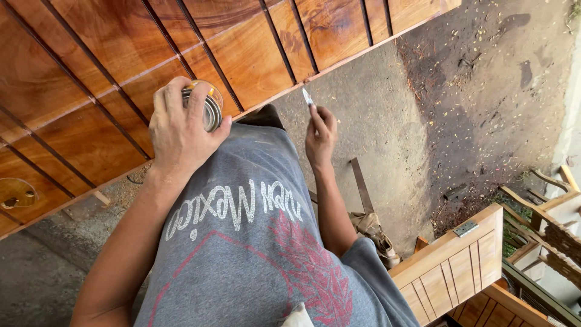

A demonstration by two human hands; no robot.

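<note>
My left hand [178,130] grips a small round metal tin [209,109] from above, holding it over the edge of a large glossy wooden panel [109,72] with dark grooves. My right hand [321,134] pinches a thin pale tool with a small flat tip [308,97], pointing up, just off the panel's lower edge. The two hands are about a forearm's width apart. My grey printed shirt [254,242] fills the bottom middle of the view.
A bare concrete floor [387,133] with dirt and debris lies at the right. A lighter wooden door with a metal hinge [465,227] leans at the lower right beside stacked wooden pieces [544,224]. A round hole with brass hardware [15,194] shows at the panel's left edge.
</note>
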